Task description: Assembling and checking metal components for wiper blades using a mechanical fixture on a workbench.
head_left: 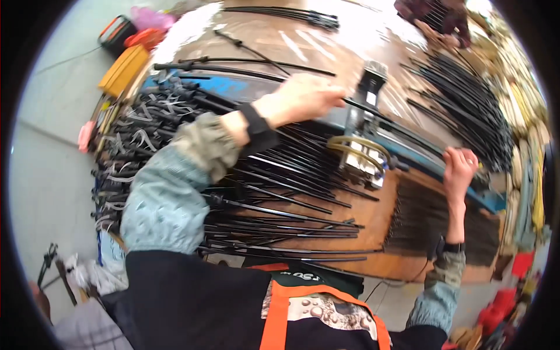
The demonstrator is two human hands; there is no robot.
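The left hand (306, 98) pinches a black rod (396, 127) that spans the machine (363, 160) on the desk (376, 219); the right hand (459, 169) curls beside it farther along (whether gripping, I cannot tell). Hands set wide probably steady it; piled rods (280, 175) sit close, likely for easy reach.

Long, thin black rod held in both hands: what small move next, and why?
Probably steady the long, thin black rod over the silver-and-black metal fixture: the left hand and right hand grip it on either side, it crosses the fixture, and whether it sits in place cannot be told.
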